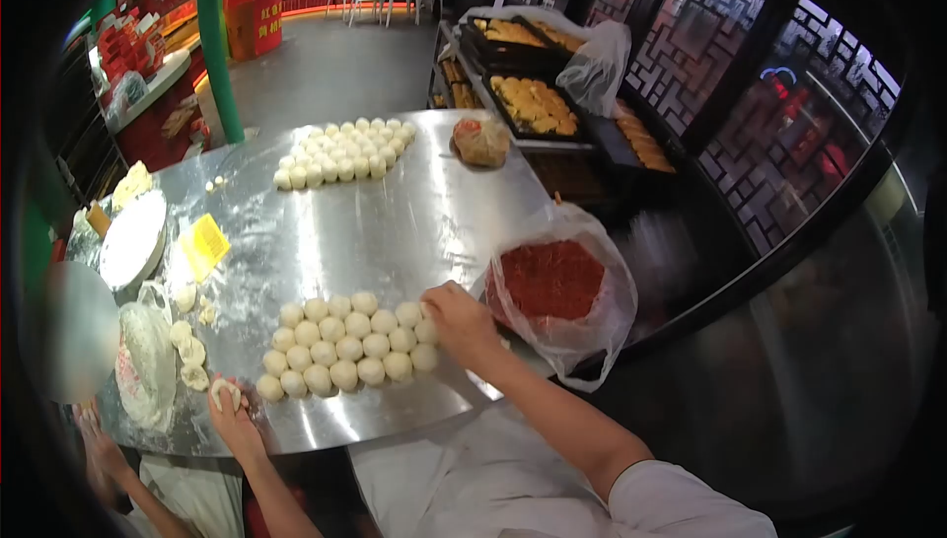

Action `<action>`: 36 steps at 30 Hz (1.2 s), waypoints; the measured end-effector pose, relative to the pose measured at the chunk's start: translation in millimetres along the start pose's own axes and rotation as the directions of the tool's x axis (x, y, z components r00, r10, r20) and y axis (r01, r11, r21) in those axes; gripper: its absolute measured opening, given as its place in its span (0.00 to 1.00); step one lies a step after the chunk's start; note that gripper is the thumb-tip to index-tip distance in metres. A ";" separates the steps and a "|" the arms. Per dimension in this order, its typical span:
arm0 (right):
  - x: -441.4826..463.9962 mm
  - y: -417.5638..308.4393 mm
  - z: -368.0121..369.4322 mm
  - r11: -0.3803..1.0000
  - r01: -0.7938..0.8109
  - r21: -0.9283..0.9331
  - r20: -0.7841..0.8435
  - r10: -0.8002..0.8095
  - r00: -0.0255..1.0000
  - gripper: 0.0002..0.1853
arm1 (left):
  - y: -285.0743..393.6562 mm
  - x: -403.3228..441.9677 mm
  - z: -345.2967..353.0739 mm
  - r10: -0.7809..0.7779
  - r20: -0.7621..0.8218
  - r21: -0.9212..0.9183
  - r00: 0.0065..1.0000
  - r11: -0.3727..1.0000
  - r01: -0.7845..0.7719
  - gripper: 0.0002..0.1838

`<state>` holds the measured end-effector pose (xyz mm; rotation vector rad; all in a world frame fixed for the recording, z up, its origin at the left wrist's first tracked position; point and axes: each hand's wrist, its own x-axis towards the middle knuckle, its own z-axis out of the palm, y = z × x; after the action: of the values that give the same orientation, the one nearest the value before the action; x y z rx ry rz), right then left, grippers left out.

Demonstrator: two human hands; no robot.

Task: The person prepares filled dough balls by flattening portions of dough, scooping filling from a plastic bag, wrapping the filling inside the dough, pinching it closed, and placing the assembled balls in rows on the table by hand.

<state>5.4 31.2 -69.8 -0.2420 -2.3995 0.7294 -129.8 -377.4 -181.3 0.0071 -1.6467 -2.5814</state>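
Observation:
My left hand (233,418) is near the table's front edge, its fingers curled around a flattened piece of dough (226,395). My right hand (460,321) is at the right end of a block of round dough balls (348,348), its fingers closed at a ball in the back row; the palm side is hidden. The balls sit in several close rows on the floured steel table (395,227). Just right of my right hand, a clear plastic bag (617,306) stands open around a dark red filling (552,280).
More dough balls (345,153) sit at the table's back. A wrapped bag (480,143) is nearby. Left are a yellow card (204,246), a white basin (134,239), a flour bag (146,365) and dough lumps (187,344). A co-worker's hands (97,434) are far left. Baked trays (535,104) stand behind.

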 end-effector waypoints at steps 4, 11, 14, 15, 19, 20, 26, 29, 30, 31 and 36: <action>-58.9 41.4 -21.7 0.987 0.109 -0.116 0.027 -0.106 0.994 0.07 | -0.2 -0.7 -3.4 0.012 0.000 0.029 1.000 1.000 -0.012 0.22; -101.0 15.6 -58.3 0.988 0.153 0.009 0.097 -0.153 0.983 0.07 | 15.7 -9.2 13.6 0.001 0.003 0.028 1.000 1.000 -0.001 0.23; -119.9 17.8 -60.6 0.995 0.093 -0.024 0.175 -0.087 0.981 0.06 | 17.4 -10.8 14.5 0.002 0.003 0.060 1.000 0.998 -0.002 0.23; -125.3 18.1 -60.8 0.999 0.052 0.013 0.195 -0.054 0.979 0.06 | 17.5 -11.5 13.7 0.008 0.010 0.070 1.000 0.997 -0.008 0.24; -146.5 14.8 -58.1 0.982 -0.019 0.188 0.429 -0.065 0.901 0.04 | 18.2 -12.9 16.6 0.016 0.026 0.098 1.000 0.995 -0.018 0.24; -154.0 14.3 -55.0 0.981 -0.028 0.192 0.431 -0.058 0.901 0.04 | 19.5 -13.4 18.3 0.013 0.019 0.098 1.000 0.995 -0.015 0.24; -203.2 31.6 -5.6 0.965 0.260 0.031 0.792 -0.182 0.583 0.05 | 18.7 -12.1 16.6 0.017 0.002 0.101 1.000 0.995 -0.017 0.24; -212.8 37.9 27.6 0.916 0.399 -0.041 0.754 -0.234 0.614 0.05 | 17.4 -9.8 14.3 0.035 0.001 0.099 0.999 0.994 -0.035 0.23; -221.6 37.3 38.4 0.896 0.433 -0.095 0.779 -0.204 0.593 0.05 | 17.0 -10.0 14.3 0.022 -0.005 0.108 1.000 0.994 -0.021 0.23; -227.3 32.7 39.0 0.877 0.457 -0.145 0.806 -0.163 0.569 0.05 | 17.6 -11.0 14.9 0.024 0.004 0.099 1.000 0.995 -0.024 0.23; -203.8 16.1 4.3 0.923 0.366 -0.121 0.771 -0.144 0.620 0.04 | 20.3 -12.0 16.7 0.004 -0.011 0.106 1.000 0.994 -0.002 0.23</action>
<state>165.0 -25.5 -184.4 0.3982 -3.2420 0.3865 -117.3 -370.0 -156.4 0.0260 -1.7759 -2.4839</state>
